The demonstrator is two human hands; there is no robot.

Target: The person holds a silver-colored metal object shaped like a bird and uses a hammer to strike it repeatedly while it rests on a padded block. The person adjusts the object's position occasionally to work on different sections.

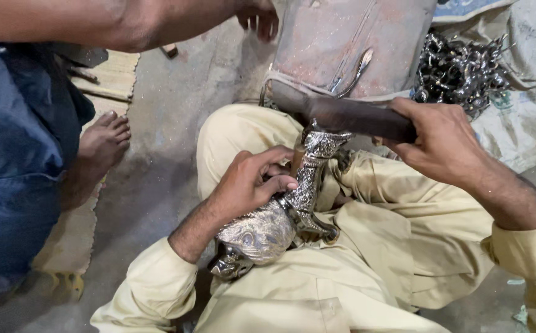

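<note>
My left hand point(252, 180) grips an ornate silver metal handle piece point(280, 216) with embossed patterns, resting across my lap in tan trousers. My right hand point(437, 139) is shut on a dark brown wooden bar point(342, 113) held level, its underside touching the upper end of the silver piece point(320, 145). A thin wooden peg shows beside that upper end.
Another person in blue clothes point(15, 160) sits at left, a bare foot point(101, 145) on the concrete floor and an arm point(126, 21) reaching across the top. A worn metal block point(354, 43) stands ahead. Several shiny metal parts point(459, 68) are piled at upper right on sacking.
</note>
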